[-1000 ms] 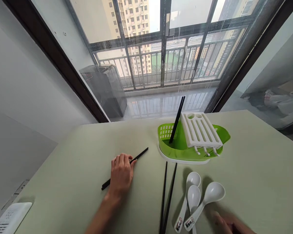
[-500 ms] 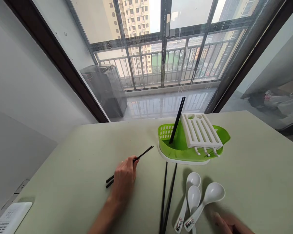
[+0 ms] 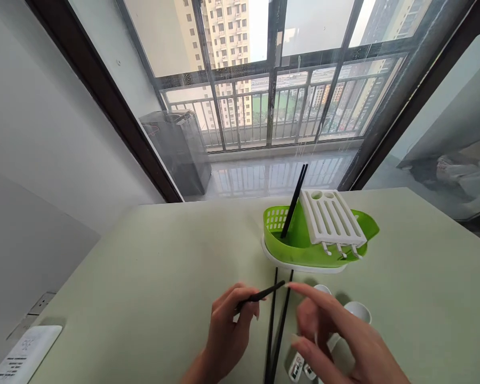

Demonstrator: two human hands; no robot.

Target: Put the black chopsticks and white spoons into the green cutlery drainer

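My left hand [image 3: 232, 325] is closed around a pair of black chopsticks [image 3: 267, 292], held above the table with their ends pointing right. Close to those ends is my right hand [image 3: 340, 336], its thumb and index finger spread apart with nothing visible between them. Below both hands, two more black chopsticks [image 3: 280, 325] lie on the table. Several white spoons [image 3: 359, 310] are partly hidden under my right hand. Behind stands a green basket [image 3: 300, 255] with a white slotted rack [image 3: 333, 216] on it; another pair of black chopsticks [image 3: 295, 200] leans upright inside its left part.
The pale green table [image 3: 164, 266] reaches back towards a large window [image 3: 272, 80]. A white box or device with printed text [image 3: 30, 354] lies at the left front edge. A grey cabinet-like block [image 3: 180, 152] stands on the floor beyond the table.
My left hand has lifted its chopsticks off the table and brought them right and nearer. My right hand has moved up and left, over the spoons, towards the chopstick ends.
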